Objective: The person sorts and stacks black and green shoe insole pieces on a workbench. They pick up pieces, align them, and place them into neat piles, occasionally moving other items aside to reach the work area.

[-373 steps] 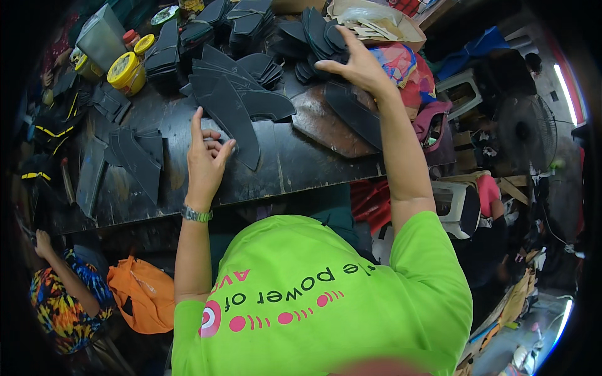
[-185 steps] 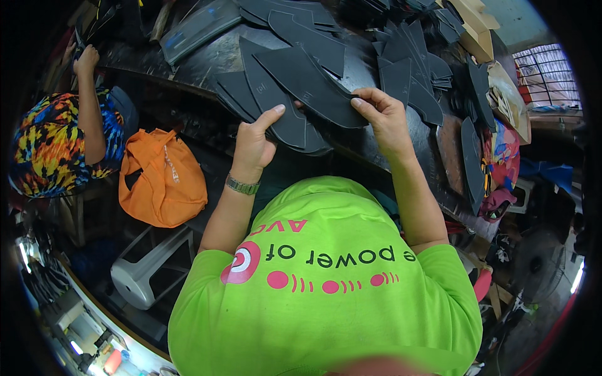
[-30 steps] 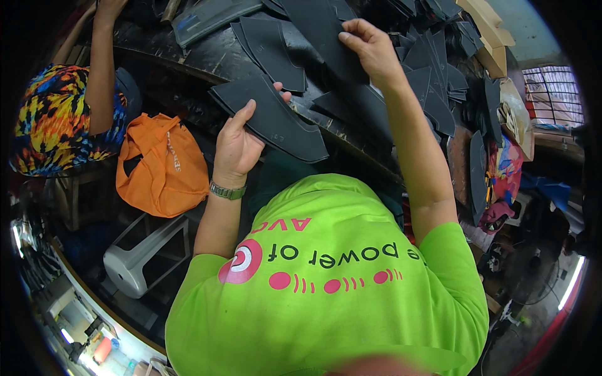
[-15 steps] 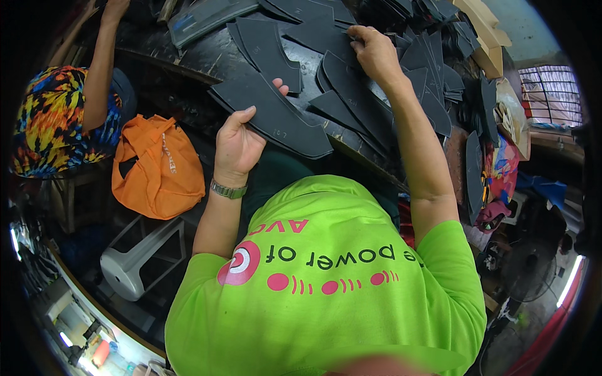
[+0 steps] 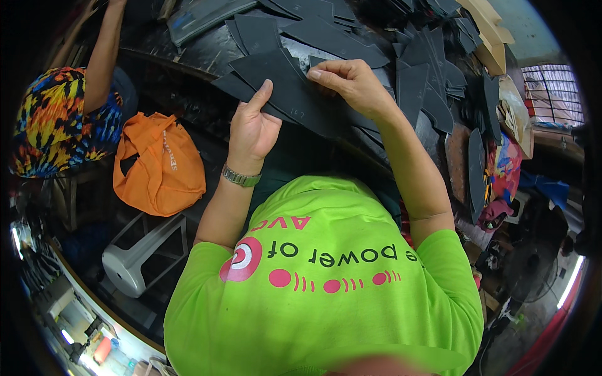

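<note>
My left hand (image 5: 258, 128) holds several curved, flat black cut pieces (image 5: 279, 84), fanned a little apart. Its thumb lies over their lower left edge, and the other fingers are hidden underneath. Close to the upper right edge of the top piece is my right hand (image 5: 354, 84), thumb and forefinger pinched together. They seem to grip that edge, though the dark material hides the exact contact. More black cut pieces (image 5: 335, 39) lie overlapping on the dark worktable (image 5: 197, 57) just beyond both hands.
Piles of black pieces (image 5: 414, 84) cover the table's right side, near a cardboard box (image 5: 489, 37). A grey plastic case (image 5: 207, 22) sits at the far left. Leftward are an orange bag (image 5: 160, 166), a grey stool (image 5: 132, 263) and another person's arm (image 5: 100, 75). A fan (image 5: 530, 269) stands at right.
My right hand has come from the far pile toward my left hand. Another black piece now lies over those in my left hand, which has shifted slightly right.
</note>
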Action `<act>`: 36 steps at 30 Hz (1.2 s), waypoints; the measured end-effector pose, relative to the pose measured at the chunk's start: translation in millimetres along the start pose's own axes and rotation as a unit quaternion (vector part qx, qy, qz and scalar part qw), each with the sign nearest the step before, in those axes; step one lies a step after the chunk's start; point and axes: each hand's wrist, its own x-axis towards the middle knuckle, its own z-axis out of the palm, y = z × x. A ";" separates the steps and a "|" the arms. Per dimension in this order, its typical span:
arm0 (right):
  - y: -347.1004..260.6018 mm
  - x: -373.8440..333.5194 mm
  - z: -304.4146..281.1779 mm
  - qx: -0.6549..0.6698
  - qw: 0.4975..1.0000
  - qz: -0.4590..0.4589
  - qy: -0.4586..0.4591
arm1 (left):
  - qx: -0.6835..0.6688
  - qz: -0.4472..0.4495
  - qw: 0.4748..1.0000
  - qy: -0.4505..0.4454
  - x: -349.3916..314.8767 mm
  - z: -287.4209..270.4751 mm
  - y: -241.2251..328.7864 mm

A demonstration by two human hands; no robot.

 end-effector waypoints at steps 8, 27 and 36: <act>7.4 1.9 4.6 0.045 0.996 -0.053 0.053 | -0.013 -0.019 1.000 0.006 -0.9 5.7 -1.1; 8.6 27.7 -26.1 0.089 0.995 0.003 0.053 | -0.005 -0.022 1.000 0.004 -20.8 -11.5 19.1; 2.7 -56.1 -78.0 -0.237 0.969 0.061 0.024 | -0.024 -0.018 0.999 -0.022 -13.9 -13.6 25.2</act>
